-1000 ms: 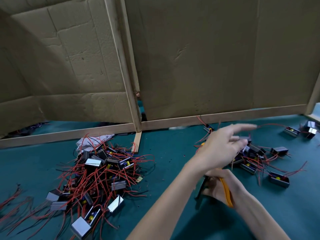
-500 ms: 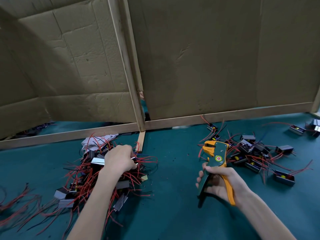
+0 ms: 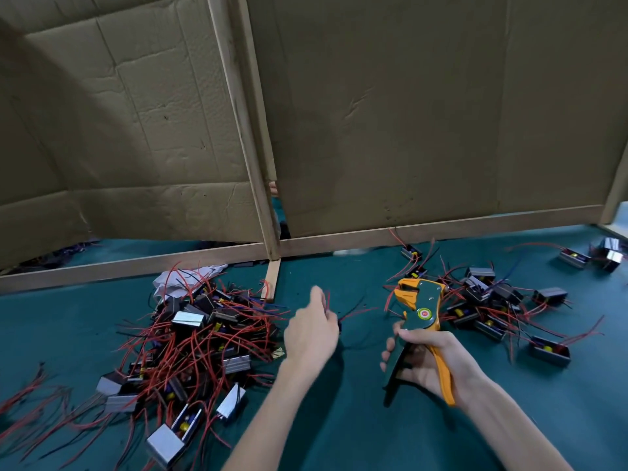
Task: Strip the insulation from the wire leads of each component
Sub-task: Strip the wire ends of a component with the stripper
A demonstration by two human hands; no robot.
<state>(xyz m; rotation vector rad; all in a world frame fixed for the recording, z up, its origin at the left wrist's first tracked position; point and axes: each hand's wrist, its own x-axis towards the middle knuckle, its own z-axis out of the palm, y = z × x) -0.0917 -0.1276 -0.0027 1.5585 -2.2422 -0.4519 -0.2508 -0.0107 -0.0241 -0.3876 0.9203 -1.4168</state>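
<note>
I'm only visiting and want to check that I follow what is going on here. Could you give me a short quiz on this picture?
1. True or false: the right hand grips the stripper.
2. What does the left hand hold? A) red leads B) a screwdriver C) nothing
3. Fill in: the bigger pile of components lies on the ___ side of the table.

Key: 1 true; 2 A; 3 left.
</note>
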